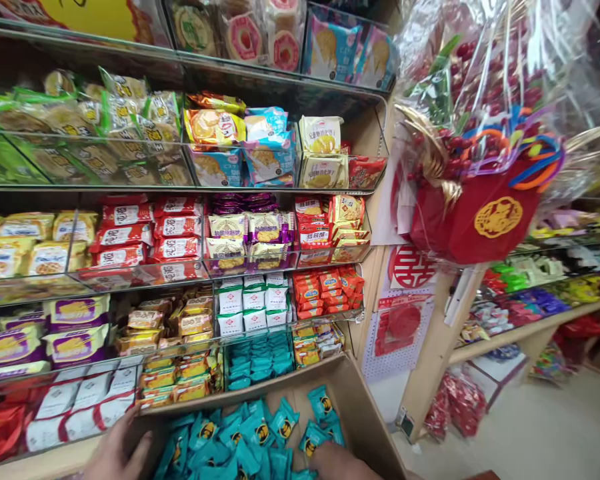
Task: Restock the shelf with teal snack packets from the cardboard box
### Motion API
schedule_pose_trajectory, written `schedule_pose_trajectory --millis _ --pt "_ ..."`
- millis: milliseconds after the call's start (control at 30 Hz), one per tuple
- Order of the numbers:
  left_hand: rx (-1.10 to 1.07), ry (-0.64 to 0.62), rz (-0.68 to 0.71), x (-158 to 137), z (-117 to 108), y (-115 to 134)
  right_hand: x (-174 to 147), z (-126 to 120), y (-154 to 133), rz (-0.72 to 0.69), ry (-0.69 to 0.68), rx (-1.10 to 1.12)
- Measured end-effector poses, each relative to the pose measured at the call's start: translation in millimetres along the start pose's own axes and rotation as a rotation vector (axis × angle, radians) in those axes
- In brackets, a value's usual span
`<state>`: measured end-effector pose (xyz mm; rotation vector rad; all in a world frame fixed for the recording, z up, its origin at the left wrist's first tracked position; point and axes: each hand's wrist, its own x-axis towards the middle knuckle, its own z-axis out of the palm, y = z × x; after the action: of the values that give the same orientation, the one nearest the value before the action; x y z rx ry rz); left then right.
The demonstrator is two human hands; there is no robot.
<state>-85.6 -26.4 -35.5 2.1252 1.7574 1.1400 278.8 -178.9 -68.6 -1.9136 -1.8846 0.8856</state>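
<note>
A cardboard box [367, 410] stands tilted at the bottom, against the lower shelf. Many small teal snack packets [260, 430] with a dark round mark lie inside it. My left hand [117, 448] is at the box's left edge, thumb and fingers curled about the wall. Reaching into the right part of the box, my right hand [343, 461] touches the teal packets there; its fingertips are hidden among them. Behind the box, a shelf compartment holds matching teal packets [260, 353].
Glass-fronted shelves hold red packets [123, 235], white-and-green packets [243, 303] and orange packets [325, 287]. A wrapped red gift basket [480, 213] juts out at the upper right, beside a wooden post [437, 353]. More snacks [545, 293] line a shelf on the right.
</note>
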Motion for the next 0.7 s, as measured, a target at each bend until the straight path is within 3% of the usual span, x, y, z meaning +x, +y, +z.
schedule_pose_trajectory --millis 67,133,233,333,433,567,633,700 --pt "-0.068 0.064 0.134 -13.6 1.4 29.7 -4.3 -13.9 -4.0 -0.024 0.049 0.060" --pt "-0.215 -0.030 0.174 -34.8 5.9 73.8 -8.0 -26.5 -15.8 -0.063 0.095 0.137" --pt "-0.483 -0.319 0.000 -62.8 18.2 145.6 -13.6 -38.7 -41.1 -0.139 0.126 0.296" --pt "-0.679 -0.587 -0.098 -70.0 29.2 191.7 -17.3 -40.5 -60.7 -0.191 0.110 0.472" --pt "-0.886 -0.682 -0.223 -67.6 31.0 206.7 -19.9 -32.4 -69.2 -0.173 0.135 0.735" --pt "-1.092 -0.638 -0.382 -71.2 30.8 208.8 -22.1 -18.8 -71.6 -0.088 0.187 1.015" --pt "-1.151 -0.613 -0.478 -74.7 33.1 209.3 -22.8 -16.5 -71.8 -0.060 0.166 1.069" --pt "-1.185 -0.557 -0.615 -77.4 34.1 211.0 -24.8 -17.8 -71.8 -0.103 0.232 0.955"
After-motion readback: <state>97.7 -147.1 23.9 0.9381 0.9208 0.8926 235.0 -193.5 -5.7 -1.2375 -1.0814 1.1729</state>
